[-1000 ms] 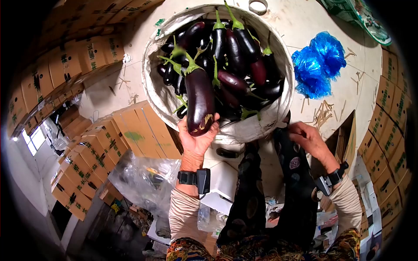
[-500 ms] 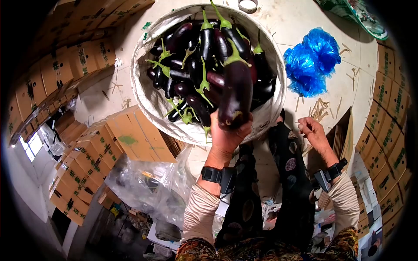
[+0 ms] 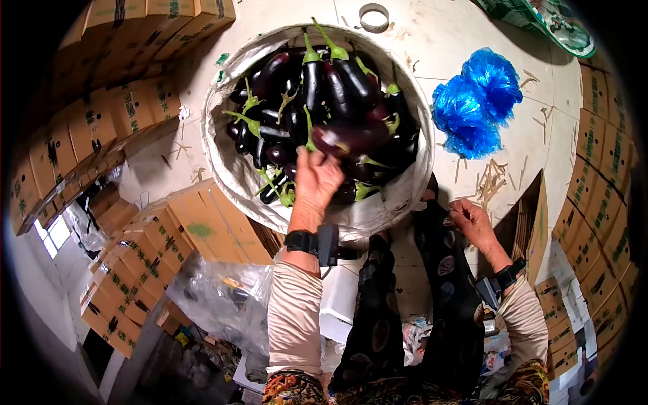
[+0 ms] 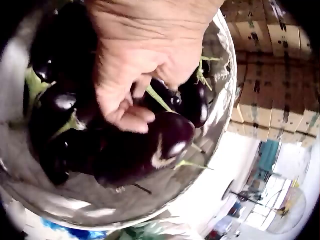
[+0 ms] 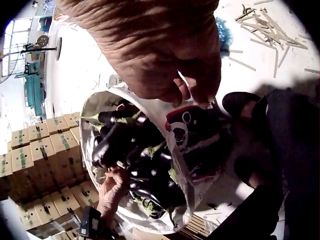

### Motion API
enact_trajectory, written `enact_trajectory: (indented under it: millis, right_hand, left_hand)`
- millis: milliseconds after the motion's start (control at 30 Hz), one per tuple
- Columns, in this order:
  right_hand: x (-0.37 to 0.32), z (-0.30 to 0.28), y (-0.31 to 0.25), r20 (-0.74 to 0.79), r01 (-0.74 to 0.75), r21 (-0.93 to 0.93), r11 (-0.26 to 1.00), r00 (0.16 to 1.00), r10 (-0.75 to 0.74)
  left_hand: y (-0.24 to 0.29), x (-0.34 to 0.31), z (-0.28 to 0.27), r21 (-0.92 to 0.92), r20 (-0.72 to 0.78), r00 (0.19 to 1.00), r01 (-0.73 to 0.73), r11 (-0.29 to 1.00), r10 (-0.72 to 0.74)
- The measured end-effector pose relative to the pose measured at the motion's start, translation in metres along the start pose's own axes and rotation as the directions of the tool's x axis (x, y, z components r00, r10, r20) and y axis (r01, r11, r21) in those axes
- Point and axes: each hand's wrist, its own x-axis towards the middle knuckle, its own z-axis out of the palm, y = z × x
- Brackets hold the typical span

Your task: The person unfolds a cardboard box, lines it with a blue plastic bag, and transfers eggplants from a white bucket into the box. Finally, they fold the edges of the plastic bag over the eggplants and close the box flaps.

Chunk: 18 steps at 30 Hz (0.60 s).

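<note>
A round white fabric-lined basket (image 3: pixel 214 158) holds many dark purple eggplants with green stems. A large eggplant (image 3: pixel 354 138) with a pale scar at its blunt end lies across the top of the heap, slightly blurred, stem end to the right. My left hand (image 3: pixel 317 179) is at its scarred end. The left wrist view has the loosely bent fingers (image 4: pixel 132 117) right at that eggplant's upper side, with the thumb on the same side rather than around it. Near the right knee, my right hand (image 3: pixel 469 219) hangs with loosely curled fingers, outside the basket.
Crumpled blue plastic bags (image 3: pixel 479 101) lie on the floor right of the basket, with cut stem bits (image 3: pixel 493 181) scattered below. A tape roll (image 3: pixel 374 18) sits beyond the rim. Stacked cartons (image 3: pixel 135 108) line both sides; clear plastic sheeting (image 3: pixel 223 297) lies at left.
My left hand carried the scarred eggplant rightward upright over the basket, then it tipped sideways onto the heap and the hand drew back left. The right hand stays by the knee.
</note>
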Motion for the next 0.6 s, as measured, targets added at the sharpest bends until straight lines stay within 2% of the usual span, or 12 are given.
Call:
enact_trajectory:
  millis: [33, 67, 167, 200, 233, 300, 367, 400, 467, 567, 600]
  right_hand:
    - [0.002, -0.003, 0.002, -0.018, 0.016, -0.034, 0.999, 1.0, -0.016]
    - [0.005, -0.006, 0.004, -0.036, 0.029, -0.068, 0.997, 0.999, -0.032]
    - [0.03, -0.021, 0.036, -0.19, 0.063, -0.1, 0.993, 0.978, -0.082]
    - [0.037, -0.027, 0.037, -0.263, 0.055, -0.168, 0.984, 0.96, -0.098]
    - [0.041, -0.031, 0.029, -0.338, 0.053, -0.256, 0.965, 0.93, -0.141]
    - [0.071, -0.044, 0.061, -0.488, 0.045, -0.428, 0.903, 0.829, -0.273]
    - [0.095, -0.055, 0.067, -0.602, -0.016, -0.442, 0.897, 0.746, -0.283]
    - [0.106, -0.061, 0.064, -0.629, -0.065, -0.438, 0.897, 0.735, -0.254]
    - [0.129, -0.066, 0.051, -0.685, -0.15, -0.418, 0.896, 0.699, -0.203]
    - [0.162, -0.072, 0.035, -0.674, -0.166, -0.357, 0.919, 0.727, -0.131]
    - [0.178, -0.072, 0.045, -0.708, -0.149, -0.378, 0.914, 0.683, -0.182]
  left_hand:
    - [0.005, 0.005, -0.002, -0.04, -0.165, 0.957, -0.246, 0.968, 0.237]
    - [0.008, 0.005, -0.006, 0.027, -0.26, 0.918, -0.302, 0.953, 0.298]
    - [-0.012, -0.016, -0.014, 0.246, -0.156, 0.95, -0.229, 0.942, 0.271]
    - [-0.02, -0.023, -0.018, 0.252, -0.125, 0.964, -0.197, 0.948, 0.234]
    - [-0.029, -0.032, -0.009, 0.33, -0.167, 0.957, -0.171, 0.928, 0.236]
    - [-0.046, -0.036, -0.022, 0.318, -0.116, 0.974, -0.151, 0.936, 0.196]
    - [-0.063, -0.036, -0.028, 0.316, -0.104, 0.98, -0.128, 0.94, 0.169]
    - [-0.072, -0.039, -0.02, 0.355, -0.154, 0.971, -0.12, 0.927, 0.184]
    - [-0.085, -0.046, -0.011, 0.37, -0.122, 0.977, -0.12, 0.921, 0.176]
    - [-0.098, -0.046, -0.012, 0.446, -0.047, 0.986, -0.123, 0.886, 0.16]
    - [-0.103, -0.047, -0.009, 0.446, -0.061, 0.985, -0.118, 0.887, 0.161]
